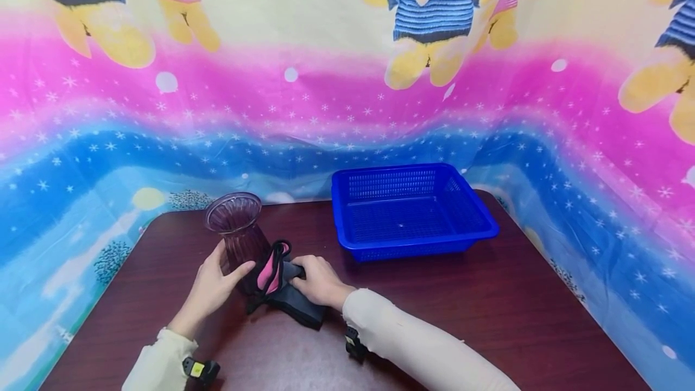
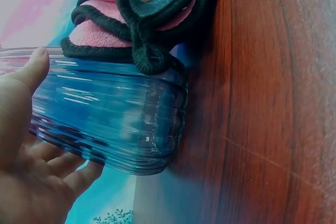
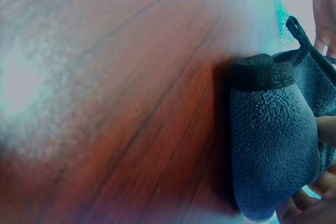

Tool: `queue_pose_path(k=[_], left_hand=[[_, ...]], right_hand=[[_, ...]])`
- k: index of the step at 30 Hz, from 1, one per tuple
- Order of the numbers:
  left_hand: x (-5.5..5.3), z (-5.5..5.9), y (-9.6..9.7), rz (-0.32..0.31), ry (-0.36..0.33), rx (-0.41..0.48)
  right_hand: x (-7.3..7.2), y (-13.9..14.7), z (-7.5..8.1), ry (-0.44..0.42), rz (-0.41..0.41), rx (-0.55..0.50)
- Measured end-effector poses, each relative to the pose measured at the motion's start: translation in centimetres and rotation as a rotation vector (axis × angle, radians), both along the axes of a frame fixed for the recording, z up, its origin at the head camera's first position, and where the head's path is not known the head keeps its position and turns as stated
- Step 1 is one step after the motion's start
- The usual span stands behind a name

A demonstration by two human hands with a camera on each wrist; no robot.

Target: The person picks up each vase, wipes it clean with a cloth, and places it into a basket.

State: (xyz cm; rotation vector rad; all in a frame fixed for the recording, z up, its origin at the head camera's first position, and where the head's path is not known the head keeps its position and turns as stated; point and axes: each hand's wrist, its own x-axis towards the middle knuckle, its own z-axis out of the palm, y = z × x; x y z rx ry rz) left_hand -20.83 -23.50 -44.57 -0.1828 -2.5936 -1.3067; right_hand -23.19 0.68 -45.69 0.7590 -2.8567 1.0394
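Observation:
A ribbed, purple-tinted glass vase (image 1: 244,245) with a flared rim stands near the table's back left. My left hand (image 1: 214,276) holds it round the body, thumb on the near side and fingers behind, as the left wrist view shows on the vase (image 2: 115,108). My right hand (image 1: 320,281) grips a folded cloth (image 1: 295,300), grey on one side and pink on the other, with black edging. The cloth (image 2: 105,22) lies against the vase's side. In the right wrist view its grey fold (image 3: 273,140) hangs down by the tabletop, pinched by right-hand fingers (image 3: 326,129).
A blue plastic basket (image 1: 418,237) with perforated walls stands at the back right of the dark red wooden table (image 1: 434,312). Behind the table hangs a printed curtain (image 1: 304,101) with bears and snowflakes. Each wrist wears a small black camera (image 1: 201,370).

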Motion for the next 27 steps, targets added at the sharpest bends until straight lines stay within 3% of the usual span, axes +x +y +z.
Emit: queue_pose_path(k=[13,27], left_hand=[[-0.17,0.16,-0.52,-0.082,-0.017,0.002],[-0.08,0.04,-0.47,-0.086,-0.031,0.003]], right_hand=[[0.23,0.02,0.1,-0.003,0.007,0.028],[0.37,-0.78,-0.18,0.017,-0.018,0.045]])
